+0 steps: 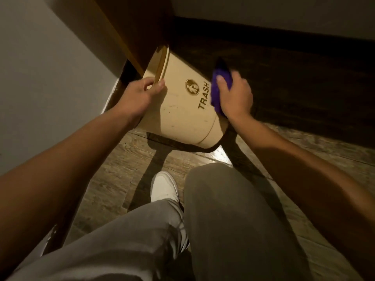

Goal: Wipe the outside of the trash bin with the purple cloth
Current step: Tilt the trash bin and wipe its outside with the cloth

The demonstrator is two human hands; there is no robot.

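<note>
A cream plastic trash bin (180,110) with a gold logo and the word TRASH stands tilted on the wooden floor, its top leaning away to the upper left. My left hand (142,94) grips the bin's rim at the left. My right hand (235,96) presses a bunched purple cloth (220,84) against the bin's right side, beside the lettering. Part of the cloth is hidden under my fingers.
A wooden cabinet edge (125,37) overhangs the bin's top. A pale wall (40,78) runs along the left. Dark floorboards (294,78) stretch to the right. My knees in grey trousers (223,220) and a white shoe (164,187) are just in front of the bin.
</note>
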